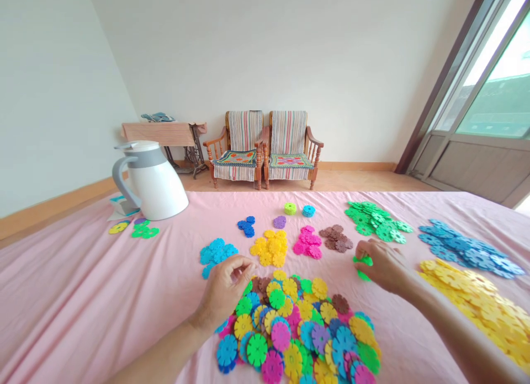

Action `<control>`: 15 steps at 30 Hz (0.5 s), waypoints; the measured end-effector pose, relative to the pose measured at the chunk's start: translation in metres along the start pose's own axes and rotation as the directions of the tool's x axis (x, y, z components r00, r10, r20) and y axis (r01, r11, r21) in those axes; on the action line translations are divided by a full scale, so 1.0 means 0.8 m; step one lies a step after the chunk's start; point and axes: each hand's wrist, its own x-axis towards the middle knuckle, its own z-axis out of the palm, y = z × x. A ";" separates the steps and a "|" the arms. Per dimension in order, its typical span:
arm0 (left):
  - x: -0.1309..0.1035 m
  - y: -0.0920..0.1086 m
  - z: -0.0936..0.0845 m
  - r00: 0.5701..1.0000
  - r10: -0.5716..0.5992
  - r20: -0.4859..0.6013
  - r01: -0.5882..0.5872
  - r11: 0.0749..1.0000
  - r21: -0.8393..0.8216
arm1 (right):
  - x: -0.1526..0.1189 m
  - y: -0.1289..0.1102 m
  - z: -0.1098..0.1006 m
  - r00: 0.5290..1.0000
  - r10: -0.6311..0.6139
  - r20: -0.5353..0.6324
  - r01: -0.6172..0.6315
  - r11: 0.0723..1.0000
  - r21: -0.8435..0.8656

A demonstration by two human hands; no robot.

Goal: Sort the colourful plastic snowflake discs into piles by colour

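Observation:
My left hand (pixel 227 282) hovers at the left edge of a mixed heap of notched plastic snowflake discs (pixel 290 329), its thumb and fingers pinched together. Whatever may be between those fingertips is hidden. To the right, my right hand (pixel 383 265) curls its thumb and fingers at a few green snowflake discs (pixel 364 275), closed on one of them; the hand covers part of these discs. Sorted light blue discs (pixel 217 252) lie just beyond my left hand. Yellow discs (pixel 271 247), pink discs (pixel 307 242) and brown discs (pixel 336 238) form small piles between the hands.
A white jug (pixel 153 180) stands at the table's back left. Larger green (pixel 376 221), blue (pixel 467 246) and yellow (pixel 476 301) disc piles lie on the right. Dark blue (pixel 247 227) and purple discs (pixel 279 222) sit further back. Two wooden chairs (pixel 289 136) stand beyond the pink cloth (pixel 165 296).

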 end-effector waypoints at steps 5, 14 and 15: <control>-0.002 0.000 0.002 0.997 0.069 0.038 -0.071 0.997 0.039 | -0.002 -0.013 0.004 0.993 -0.104 -0.046 0.109 0.987 0.116; 0.008 0.031 0.004 0.889 0.291 0.353 -0.340 0.936 0.086 | -0.024 -0.093 0.012 0.948 -0.303 -0.100 0.318 0.865 0.388; 0.011 0.034 0.004 0.872 0.295 0.391 -0.357 0.929 0.095 | -0.027 -0.096 0.009 0.943 -0.325 -0.078 0.326 0.845 0.423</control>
